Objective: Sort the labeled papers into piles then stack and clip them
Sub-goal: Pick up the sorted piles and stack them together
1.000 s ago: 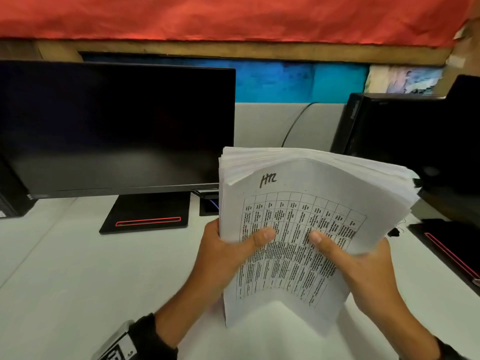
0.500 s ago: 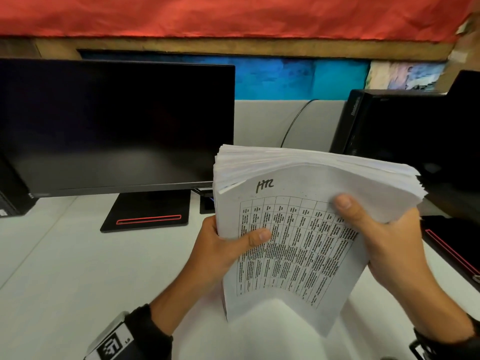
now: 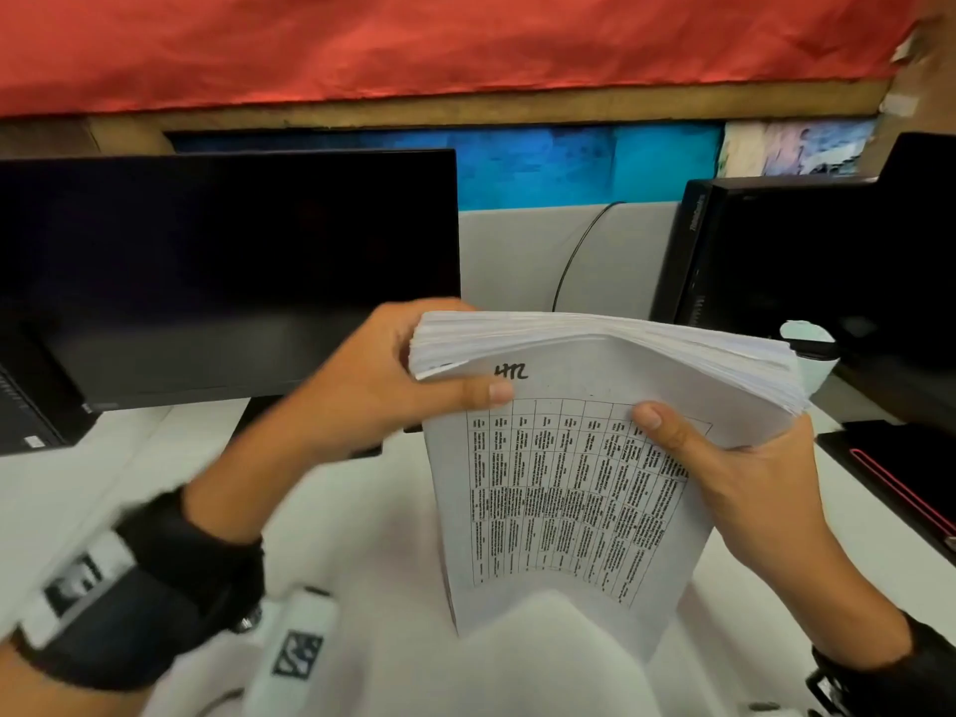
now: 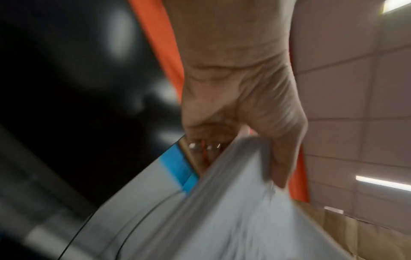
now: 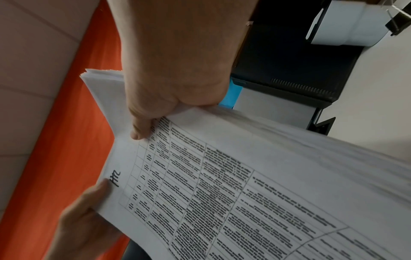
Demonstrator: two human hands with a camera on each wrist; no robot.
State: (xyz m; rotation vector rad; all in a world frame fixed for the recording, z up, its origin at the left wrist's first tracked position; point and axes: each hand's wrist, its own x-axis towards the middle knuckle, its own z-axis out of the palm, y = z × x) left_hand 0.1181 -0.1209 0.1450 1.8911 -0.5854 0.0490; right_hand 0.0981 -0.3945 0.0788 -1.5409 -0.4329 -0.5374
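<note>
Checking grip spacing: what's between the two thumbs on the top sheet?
Head view: only bare top sheet, its printed table, lies between the left hand thumb and the right hand thumb.

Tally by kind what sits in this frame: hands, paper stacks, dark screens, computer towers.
Hands: 2, the left hand and the right hand, both gripping the paper.
Thick stacks of white printed paper: 1.
Black flat monitors: 2, one at left, one at the right edge.
Black desktop tower: 1.
Total: 6.

Bare white desk (image 3: 155,483) below the paper stack (image 3: 595,406); 2 black monitors (image 3: 227,271) (image 3: 807,261) behind, white bottle (image 3: 812,349) at right.
</note>
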